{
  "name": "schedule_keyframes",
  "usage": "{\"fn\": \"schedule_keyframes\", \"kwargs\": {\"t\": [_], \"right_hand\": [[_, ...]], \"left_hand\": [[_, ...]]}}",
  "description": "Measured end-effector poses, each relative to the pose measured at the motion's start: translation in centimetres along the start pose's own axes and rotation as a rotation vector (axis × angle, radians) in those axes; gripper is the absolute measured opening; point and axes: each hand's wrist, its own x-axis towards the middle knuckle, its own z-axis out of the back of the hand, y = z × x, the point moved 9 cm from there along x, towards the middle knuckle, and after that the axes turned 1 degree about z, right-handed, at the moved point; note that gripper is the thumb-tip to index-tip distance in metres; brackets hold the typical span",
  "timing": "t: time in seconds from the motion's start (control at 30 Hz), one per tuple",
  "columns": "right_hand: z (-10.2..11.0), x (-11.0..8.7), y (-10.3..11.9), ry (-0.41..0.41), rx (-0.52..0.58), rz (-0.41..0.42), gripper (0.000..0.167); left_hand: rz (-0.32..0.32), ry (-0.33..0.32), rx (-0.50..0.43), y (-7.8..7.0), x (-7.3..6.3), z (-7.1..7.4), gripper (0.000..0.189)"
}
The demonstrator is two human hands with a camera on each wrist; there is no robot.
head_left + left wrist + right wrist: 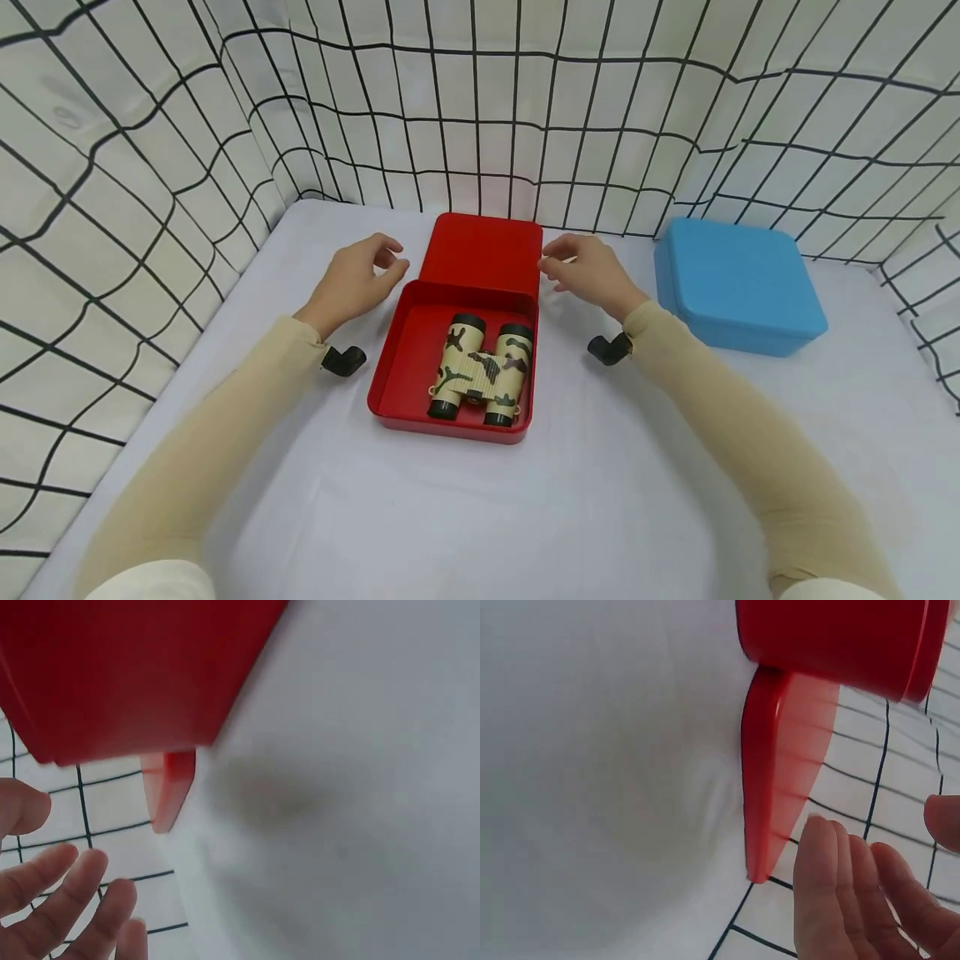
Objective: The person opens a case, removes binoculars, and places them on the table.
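A red box (405,358) lies with its lid (483,250) folded back flat behind it. Inside, toward the right wall, rest camouflage-patterned binoculars (480,375) with black end rims. My left hand (360,279) hovers left of the hinge side, fingers loosely bent and holding nothing. On the other side my right hand (588,268) is beside the lid's right edge, its fingertips close to it and nothing in its grasp. Both wrist views show relaxed fingers (82,892) apart from the red box wall (832,637).
A closed blue box (738,283) stands on the white table (465,517) to the right, near my right wrist. Black wire mesh (480,117) over white sheeting encloses the back and sides. Small black wrist cameras (343,361) hang from both sleeves.
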Motion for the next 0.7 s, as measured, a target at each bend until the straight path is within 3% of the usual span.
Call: {"fn": "schedule_keyframes", "kwargs": {"t": [0.13, 0.27, 0.4, 0.6, 0.7], "right_hand": [[0.1, -1.6, 2.0, -0.057, -0.136, 0.138, 0.043], [-0.4, -3.3, 4.0, -0.065, -0.206, 0.252, 0.044], [-1.4, -4.8, 5.4, -0.037, -0.296, 0.318, 0.051], [-3.3, -7.1, 6.9, -0.005, -0.451, 0.399, 0.063], [-4.1, -8.2, 7.5, -0.025, -0.538, 0.454, 0.073]], "left_hand": [[-0.035, -0.044, 0.034, -1.0, -1.5, 0.2, 0.047], [-0.013, -0.015, 0.042, -1.2, -2.8, 0.2, 0.059], [0.004, 0.033, 0.059, -1.2, -4.0, -0.4, 0.074], [-0.002, 0.015, 0.168, -1.5, -5.4, -1.0, 0.081], [0.003, 0.042, 0.212, -1.9, -6.2, -1.3, 0.083]]}}
